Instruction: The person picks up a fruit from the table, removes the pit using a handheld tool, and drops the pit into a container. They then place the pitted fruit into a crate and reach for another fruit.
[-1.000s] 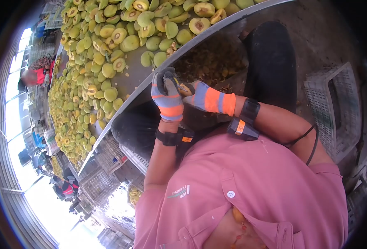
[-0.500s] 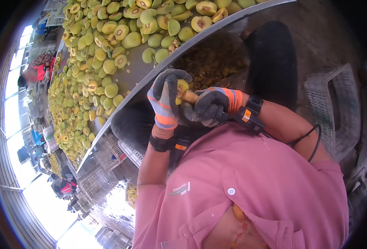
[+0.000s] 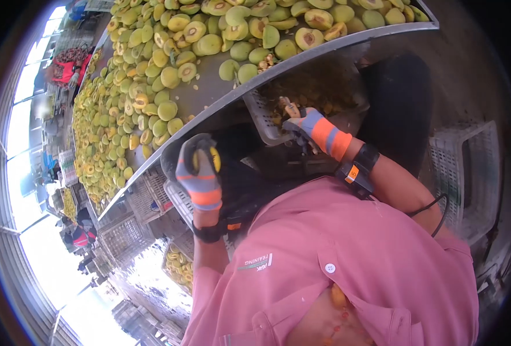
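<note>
Along the long metal table [image 3: 209,101], halved fruit [image 3: 169,75] lies spread.

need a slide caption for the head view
Gloved left hand grips a yellow fruit half; right hand reaches into a crate of pits.

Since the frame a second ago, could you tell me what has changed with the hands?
The hands have parted: the left hand dropped lower, gripping the yellow fruit, while the right hand reached out over the grey crate of scraps. Fruit halves remain spread over the metal table.
</note>
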The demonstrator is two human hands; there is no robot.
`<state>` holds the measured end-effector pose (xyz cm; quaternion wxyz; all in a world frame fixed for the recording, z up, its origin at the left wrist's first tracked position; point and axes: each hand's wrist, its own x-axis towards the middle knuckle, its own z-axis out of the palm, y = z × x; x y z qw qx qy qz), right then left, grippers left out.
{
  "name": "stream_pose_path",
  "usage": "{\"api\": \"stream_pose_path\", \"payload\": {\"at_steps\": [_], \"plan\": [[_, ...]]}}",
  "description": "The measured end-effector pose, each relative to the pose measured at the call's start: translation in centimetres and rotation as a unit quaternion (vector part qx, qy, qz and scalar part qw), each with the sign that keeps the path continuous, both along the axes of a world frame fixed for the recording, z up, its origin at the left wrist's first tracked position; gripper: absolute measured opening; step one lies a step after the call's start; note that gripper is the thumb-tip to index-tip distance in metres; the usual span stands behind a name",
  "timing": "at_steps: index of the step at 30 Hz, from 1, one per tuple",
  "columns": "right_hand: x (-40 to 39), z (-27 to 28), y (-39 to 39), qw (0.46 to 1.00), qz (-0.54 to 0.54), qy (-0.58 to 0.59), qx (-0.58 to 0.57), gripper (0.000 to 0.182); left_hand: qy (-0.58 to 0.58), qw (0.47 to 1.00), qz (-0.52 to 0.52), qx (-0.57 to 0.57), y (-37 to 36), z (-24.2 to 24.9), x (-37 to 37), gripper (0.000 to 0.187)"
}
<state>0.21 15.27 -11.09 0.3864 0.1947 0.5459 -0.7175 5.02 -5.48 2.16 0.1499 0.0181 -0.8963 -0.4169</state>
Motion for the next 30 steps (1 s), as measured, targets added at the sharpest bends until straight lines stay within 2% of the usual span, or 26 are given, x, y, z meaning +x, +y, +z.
{"api": "stream_pose_path", "payload": {"at_steps": [2,3,5,8,9,12,14,16,18,21,22,24,25,27,29,30], "plan": [[0.0,-0.4,0.1,0.997,-0.079,0.009,0.007,0.022,0.043,0.995,0.09,-0.017,-5.1,0.1,1.8,0.014],[0.0,1.5,0.6,0.996,-0.086,-0.019,0.007,0.023,-0.008,0.988,0.14,-0.062,-7.7,0.2,2.8,0.015],[-0.4,-0.2,0.9,0.999,-0.044,-0.007,0.003,0.024,-0.115,0.954,0.234,-0.151,-11.8,0.5,4.8,0.019],[0.1,-1.6,-0.2,0.998,-0.032,0.007,0.053,0.027,-0.304,0.846,0.259,-0.353,-13.2,1.0,5.4,0.027],[0.1,-2.0,-0.7,0.996,-0.037,0.013,0.079,0.029,-0.257,0.869,0.241,-0.347,-13.3,1.2,4.8,0.028],[-0.2,-7.8,-1.5,0.97,0.006,0.151,0.191,0.037,-0.112,0.924,0.178,-0.319,-12.3,1.4,-0.2,0.034],[-0.5,-6.7,-1.1,0.951,-0.002,0.213,0.225,0.04,-0.049,0.938,0.111,-0.324,-11.7,0.5,-5.2,0.037],[-0.6,-5.3,-0.6,0.917,0.012,0.276,0.287,0.04,-0.049,0.931,0.049,-0.359,-10.0,0.0,-10.2,0.037],[-0.7,-4.1,0.1,0.861,0.054,0.335,0.378,0.039,-0.075,0.939,0.001,-0.335,-8.6,-1.5,-14.7,0.036],[-0.5,-3.4,0.9,0.805,0.201,0.301,0.471,0.039,-0.082,0.879,-0.029,-0.468,-7.7,-4.9,-19.9,0.043],[-0.3,-3.6,1.1,0.773,0.297,0.297,0.475,0.035,-0.112,0.87,-0.019,-0.48,-7.5,-5.5,-20.7,0.046],[0.5,-3.7,1.6,0.69,0.476,0.277,0.469,0.029,-0.169,0.849,-0.001,-0.5,-6.7,-6.5,-22.1,0.051],[0.6,-3.8,2.0,0.638,0.561,0.262,0.458,0.028,-0.168,0.857,0.007,-0.486,-6.3,-6.8,-22.5,0.053],[0.0,-3.4,2.5,0.743,0.408,0.236,0.476,0.029,-0.172,0.873,0.036,-0.456,-6.5,-7.4,-22.1,0.057],[-0.4,-3.7,2.4,0.786,0.35,0.218,0.461,0.032,-0.137,0.889,0.063,-0.432,-7.6,-8.6,-22.2,0.061],[-0.4,-4.5,2.5,0.789,0.368,0.209,0.445,0.035,-0.12,0.895,0.073,-0.424,-8.1,-9.0,-21.9,0.063]]}}
